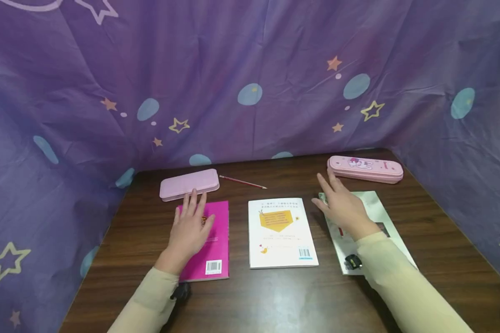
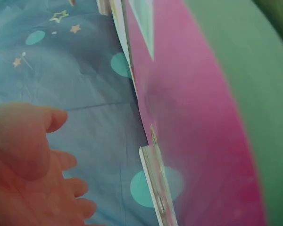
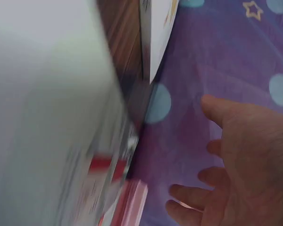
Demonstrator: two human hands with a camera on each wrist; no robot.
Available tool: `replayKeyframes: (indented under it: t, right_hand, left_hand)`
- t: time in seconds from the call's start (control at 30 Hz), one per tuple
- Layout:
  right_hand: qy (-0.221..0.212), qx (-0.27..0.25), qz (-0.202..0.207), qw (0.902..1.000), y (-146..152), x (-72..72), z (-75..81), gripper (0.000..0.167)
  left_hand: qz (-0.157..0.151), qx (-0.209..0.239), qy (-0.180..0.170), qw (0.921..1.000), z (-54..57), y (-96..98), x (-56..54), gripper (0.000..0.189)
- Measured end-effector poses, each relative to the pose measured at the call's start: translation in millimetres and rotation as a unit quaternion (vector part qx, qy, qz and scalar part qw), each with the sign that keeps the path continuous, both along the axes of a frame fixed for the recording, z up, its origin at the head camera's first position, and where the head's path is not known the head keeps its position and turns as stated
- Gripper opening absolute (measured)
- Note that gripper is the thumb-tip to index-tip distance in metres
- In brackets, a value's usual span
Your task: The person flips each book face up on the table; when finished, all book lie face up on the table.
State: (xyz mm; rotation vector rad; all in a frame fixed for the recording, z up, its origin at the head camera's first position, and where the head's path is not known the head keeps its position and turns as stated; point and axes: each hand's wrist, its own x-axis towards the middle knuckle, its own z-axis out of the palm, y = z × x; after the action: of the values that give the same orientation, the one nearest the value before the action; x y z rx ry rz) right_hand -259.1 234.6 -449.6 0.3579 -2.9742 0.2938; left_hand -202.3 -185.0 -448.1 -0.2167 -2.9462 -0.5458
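Observation:
My left hand (image 1: 188, 231) hovers over a magenta book (image 1: 217, 245) with its fingers spread, the fingertips near the edge of a plain pink case (image 1: 189, 184). In the left wrist view that hand (image 2: 35, 165) holds nothing. Over a pale green book (image 1: 379, 208) reaches my right hand (image 1: 345, 208), its fingers extended toward a pink pencil case (image 1: 364, 168) with a rabbit picture. The right wrist view shows this hand (image 3: 245, 160) holding nothing too. A white book (image 1: 280, 254) with a yellow panel lies between the hands. The hands hide parts of the outer books.
A red pencil (image 1: 243, 182) lies on the dark wooden table (image 1: 271, 300), right of the plain pink case. Purple cloth (image 1: 216, 83) with stars and blue ovals hangs behind the table and at its sides.

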Motion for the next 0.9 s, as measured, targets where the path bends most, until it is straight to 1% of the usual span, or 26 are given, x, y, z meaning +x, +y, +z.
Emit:
replayKeyframes:
  t: [0.07, 0.13, 0.27, 0.33, 0.4, 0.5, 0.57, 0.63, 0.73, 0.9]
  right_hand:
    - [-0.004, 0.01, 0.012, 0.9999, -10.9, -3.6, -0.2, 0.077]
    - [0.0, 0.014, 0.033, 0.9993, -23.0, -8.0, 1.0, 0.073]
    - [-0.007, -0.006, 0.071, 0.9975, -50.4, -17.3, 4.7, 0.064]
    - [-0.017, -0.019, 0.086, 0.996, -64.8, -21.1, 6.3, 0.061]
    - [-0.029, -0.029, 0.1, 0.9941, -78.0, -23.8, 6.5, 0.057]
    - [-0.032, -0.034, 0.129, 0.9905, -101.3, -27.0, 4.9, 0.053]
    - [-0.031, -0.034, 0.15, 0.9877, -114.7, -28.1, 2.3, 0.051]
    - [-0.031, -0.034, 0.169, 0.9845, -126.6, -29.2, -0.7, 0.049]
    - [-0.037, -0.035, 0.193, 0.9798, -142.4, -31.6, -4.5, 0.048]
    - [-0.035, -0.041, 0.223, 0.9733, -165.8, -39.4, -5.7, 0.047]
  left_hand:
    - [-0.01, 0.01, -0.003, 0.9999, -0.9, 1.2, 1.3, 0.078]
    - [-0.019, 0.025, -0.006, 0.9995, -1.3, 1.4, 3.6, 0.085]
    - [-0.03, 0.05, -0.022, 0.9981, -0.2, -1.2, 11.6, 0.095]
    - [-0.03, 0.055, -0.028, 0.9977, 1.3, -4.0, 17.5, 0.094]
    - [-0.028, 0.05, -0.026, 0.998, 2.7, -7.4, 23.9, 0.088]
    - [-0.023, 0.034, -0.01, 0.9991, 4.7, -18.7, 33.9, 0.069]
    - [-0.012, 0.019, -0.007, 0.9997, 5.2, -25.9, 39.9, 0.055]
    - [0.001, 0.004, -0.014, 0.9999, 5.3, -32.7, 45.1, 0.046]
    - [0.024, -0.011, -0.037, 0.999, 5.2, -42.5, 51.6, 0.041]
    - [0.032, -0.024, -0.051, 0.9979, 5.4, -57.3, 55.3, 0.038]
